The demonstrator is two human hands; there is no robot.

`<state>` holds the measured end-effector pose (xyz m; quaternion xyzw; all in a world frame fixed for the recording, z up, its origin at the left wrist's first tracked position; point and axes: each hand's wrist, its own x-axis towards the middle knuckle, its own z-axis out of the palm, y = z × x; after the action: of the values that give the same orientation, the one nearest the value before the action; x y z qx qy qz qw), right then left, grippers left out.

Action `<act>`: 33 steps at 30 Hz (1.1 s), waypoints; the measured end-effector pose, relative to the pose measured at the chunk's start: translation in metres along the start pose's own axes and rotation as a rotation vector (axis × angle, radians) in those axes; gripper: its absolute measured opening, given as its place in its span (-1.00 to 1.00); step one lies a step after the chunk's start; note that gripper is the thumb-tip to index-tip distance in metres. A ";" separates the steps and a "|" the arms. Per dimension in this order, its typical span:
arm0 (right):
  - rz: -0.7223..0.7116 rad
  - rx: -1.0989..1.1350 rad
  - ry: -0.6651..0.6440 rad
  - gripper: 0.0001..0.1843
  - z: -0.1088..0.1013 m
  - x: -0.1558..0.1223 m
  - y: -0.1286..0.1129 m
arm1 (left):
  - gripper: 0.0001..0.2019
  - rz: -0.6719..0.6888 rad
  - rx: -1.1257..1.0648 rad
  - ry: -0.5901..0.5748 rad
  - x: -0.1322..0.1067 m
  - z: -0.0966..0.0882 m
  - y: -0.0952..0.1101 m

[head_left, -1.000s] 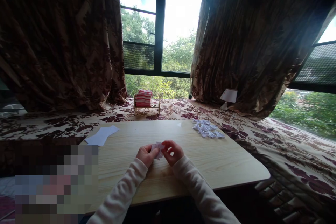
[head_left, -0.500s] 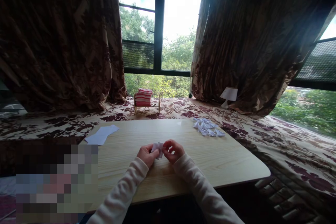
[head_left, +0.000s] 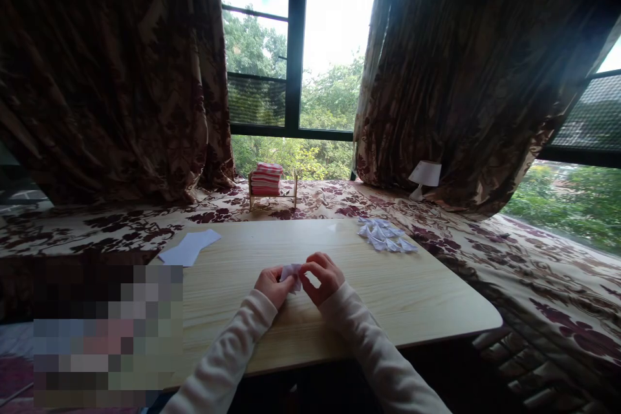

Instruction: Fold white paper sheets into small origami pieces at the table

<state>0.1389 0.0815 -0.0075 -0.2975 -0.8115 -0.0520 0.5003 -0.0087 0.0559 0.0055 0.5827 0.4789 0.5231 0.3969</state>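
Over the middle of a light wooden table (head_left: 398,301), my left hand (head_left: 272,286) and my right hand (head_left: 323,277) meet on a small folded piece of white paper (head_left: 291,272). Both hands pinch it, fingers curled, with the paper between the thumbs and fingertips. Cream sleeves cover both forearms. A pile of several folded white paper pieces (head_left: 385,235) lies at the table's far right. Flat white paper sheets (head_left: 189,248) lie at the far left corner.
A flowered cloth covers the ledge (head_left: 524,259) behind and to the right of the table. On it stand a small wooden rack with a red striped stack (head_left: 266,179) and a small white lamp (head_left: 424,176). Dark curtains frame the window.
My hands have shifted slightly on the paper, the right fingers closing further over it. The view has moved a little.
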 end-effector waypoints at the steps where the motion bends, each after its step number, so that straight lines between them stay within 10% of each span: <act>1: -0.030 -0.042 -0.006 -0.88 -0.001 0.001 0.000 | -0.83 -0.003 -0.005 0.000 0.000 0.000 0.000; 33: -0.159 -0.262 -0.075 -0.80 -0.011 0.009 -0.015 | -0.85 -0.072 -0.191 -0.059 0.001 -0.006 0.002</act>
<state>0.1370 0.0689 0.0087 -0.2970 -0.8367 -0.1858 0.4209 -0.0138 0.0559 0.0088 0.5398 0.4353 0.5344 0.4833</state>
